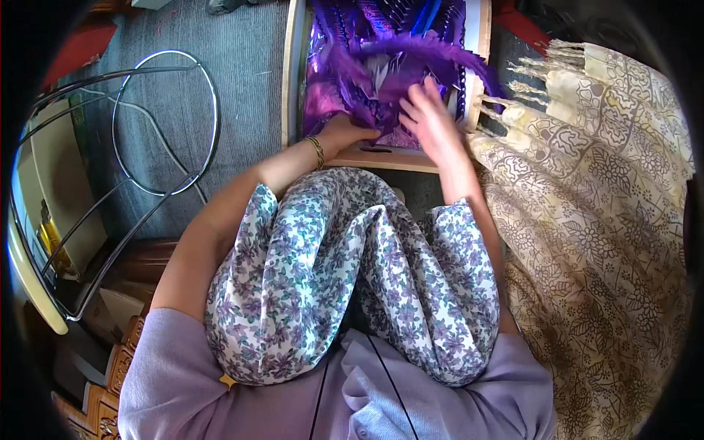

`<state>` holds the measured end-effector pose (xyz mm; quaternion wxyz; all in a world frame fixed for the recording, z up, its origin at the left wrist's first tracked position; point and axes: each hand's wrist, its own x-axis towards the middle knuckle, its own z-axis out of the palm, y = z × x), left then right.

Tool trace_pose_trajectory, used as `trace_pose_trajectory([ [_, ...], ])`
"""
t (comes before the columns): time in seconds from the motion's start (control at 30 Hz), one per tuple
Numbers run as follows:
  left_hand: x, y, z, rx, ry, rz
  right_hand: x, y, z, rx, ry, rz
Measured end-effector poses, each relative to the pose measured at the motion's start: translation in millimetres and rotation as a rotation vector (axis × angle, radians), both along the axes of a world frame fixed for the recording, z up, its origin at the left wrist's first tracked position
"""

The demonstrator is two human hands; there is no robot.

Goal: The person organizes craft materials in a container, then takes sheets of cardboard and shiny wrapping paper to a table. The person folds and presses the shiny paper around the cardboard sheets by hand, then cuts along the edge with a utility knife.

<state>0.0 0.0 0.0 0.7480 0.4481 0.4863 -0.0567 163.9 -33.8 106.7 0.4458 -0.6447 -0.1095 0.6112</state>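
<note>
A pale wooden box [291, 81] lies in front of my knees, filled with purple and blue shiny trimmings [374, 18]. A fluffy purple feather boa [440, 50] arcs across the top of them, and one end hangs over the right edge. My left hand [347, 135] reaches over the front left of the box, its thumb pointing right; the other fingers are hidden among the purple material. Over the right part of the contents, my right hand [434, 121] is slightly blurred, fingers spread apart just below the boa. Nothing shows in its grasp.
Patterned beige fabric with tassels [587, 213] spreads along my right side, touching the box. On the left stands a metal frame with a chrome ring [218, 110] on the grey carpet [249, 44]. Carved wooden furniture [121, 367] is at lower left. My knees in floral trousers [293, 279] are close.
</note>
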Motion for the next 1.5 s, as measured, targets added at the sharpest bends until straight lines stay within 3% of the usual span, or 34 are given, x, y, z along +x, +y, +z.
trace_pose_trajectory([
  [0.07, 3.0, 9.1, 29.1, 0.178, 0.119, -0.391, 20.9, -7.7, 2.3, 0.092, 0.032, -0.055],
  [0.13, 14.8, 18.7, 41.1, 0.352, 0.204, -0.769, 57.7, -16.9, -3.6, -0.267, -0.611, 0.458],
  [0.17, 16.2, 19.5, 37.3, 0.360, 0.204, -0.768, 57.1, -19.6, -14.5, -0.261, -0.615, 0.456],
  [0.3, 5.1, 8.6, 40.4, 0.412, 0.014, -0.595, 32.3, -37.9, -36.8, -0.566, -0.923, 0.910],
  [0.5, -6.4, 14.1, 39.1, 0.474, -0.214, -0.373, 31.1, -26.0, -39.1, -0.394, -0.877, 0.798],
  [0.67, -8.1, 9.6, 42.0, 0.307, -0.232, -0.332, 25.6, -29.1, -53.9, -0.240, -0.198, 0.288],
  [0.8, 16.2, 16.0, 59.6, 0.496, 0.157, -0.767, 17.5, -27.2, -63.0, -0.101, 0.332, -0.118],
  [1.0, 2.3, 7.6, 59.4, 0.316, -0.173, -0.620, 16.0, -18.2, -37.2, 0.107, 0.476, -0.106],
  [1.13, -6.0, 4.7, 56.5, 0.357, -0.376, -0.508, 40.9, 3.5, -14.6, 0.075, -0.667, 1.079],
  [1.2, -9.9, 7.0, 51.8, 0.351, -0.445, -0.453, 55.8, -7.8, -26.0, 0.108, -0.626, 1.183],
  [1.33, -17.1, 3.7, 50.2, 0.321, -0.636, -0.274, 52.6, -34.5, 3.0, 0.064, -0.582, 1.153],
  [1.5, -24.2, 6.5, 73.8, 0.448, -0.444, -0.363, 40.4, -69.5, 7.1, 0.302, -0.984, 1.098],
])
